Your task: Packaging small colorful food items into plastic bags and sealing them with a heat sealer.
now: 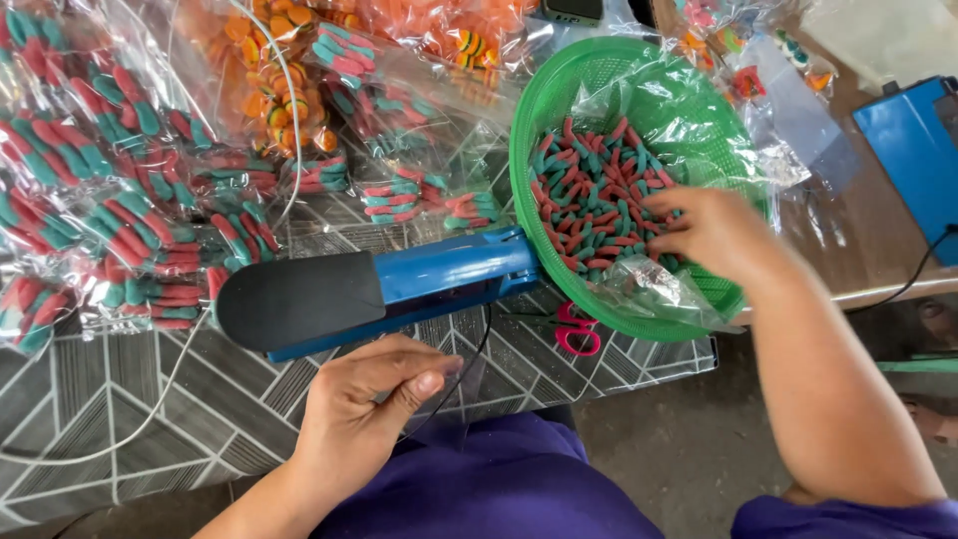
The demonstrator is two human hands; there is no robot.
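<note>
My right hand [714, 232] reaches into a green plastic basket [559, 90] lined with clear film. Its fingers are bunched on the red and green gummy candies [594, 195] heaped inside, and the hand is slightly blurred. My left hand [364, 409] rests at the near table edge, just below a blue heat sealer [449, 268] with a black handle [299, 297]. Thumb and forefinger pinch a thin clear plastic bag [454, 404], which is hard to make out.
Many sealed bags of red-green candies [120, 200] and orange candies [269, 70] cover the patterned tabletop [150, 399] at left and back. Pink-handled scissors [577, 329] lie under the basket's rim. A white cord [180, 369] and a black cable [479, 359] cross the table. A blue box [913, 150] stands at right.
</note>
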